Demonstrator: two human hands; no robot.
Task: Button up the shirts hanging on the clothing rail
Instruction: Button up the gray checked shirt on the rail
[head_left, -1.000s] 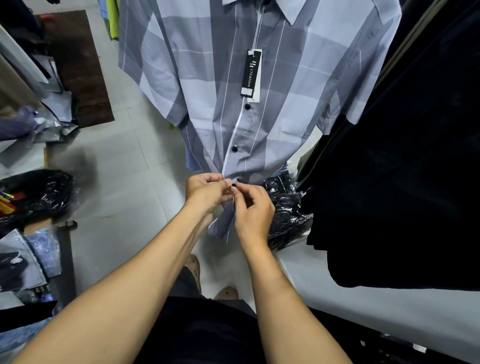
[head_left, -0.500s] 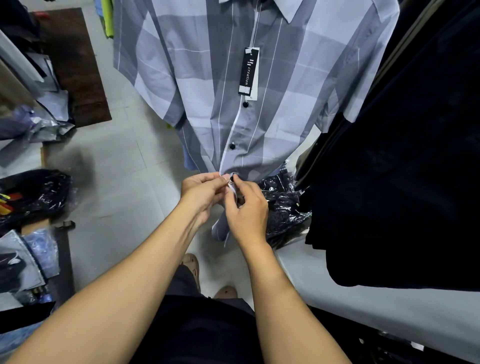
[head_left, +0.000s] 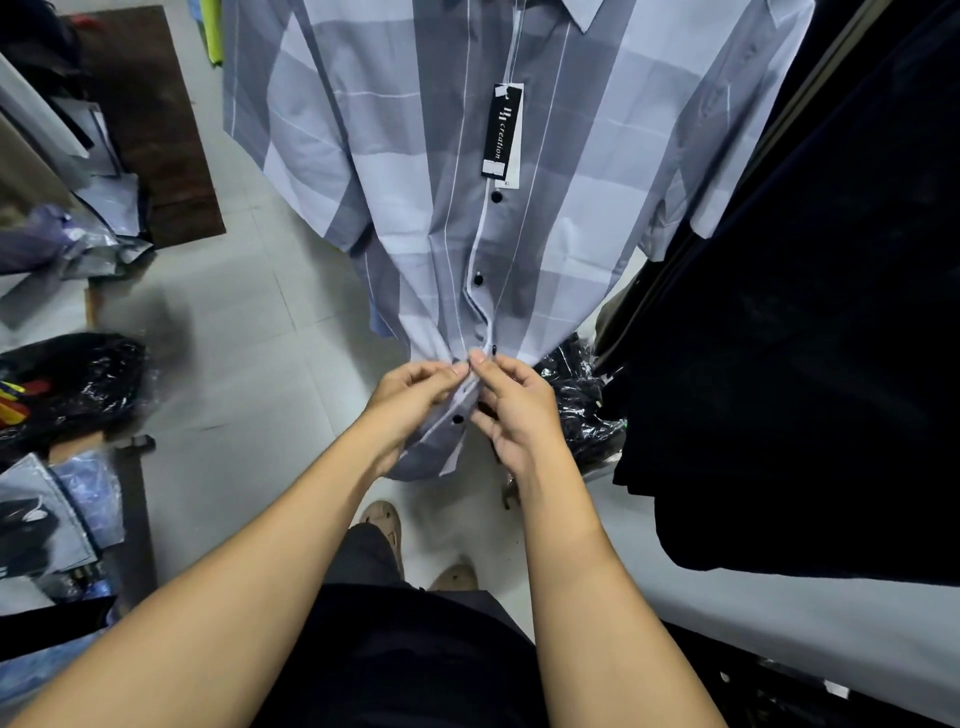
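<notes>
shirt (head_left: 415, 156) placket runs vertical | left hand (head_left: 410, 397) and right hand (head_left: 519, 415) each pinch one edge | lowest button (head_left: 457, 419) just below the pinch, between both hands

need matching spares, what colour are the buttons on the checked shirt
Black buttons on the grey checked shirt, clearest in the head view.

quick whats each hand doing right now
Left hand: pinching the front edge of the plaid shirt.
Right hand: pinching the same shirt's front opening, fingertips meeting the left's.
</notes>
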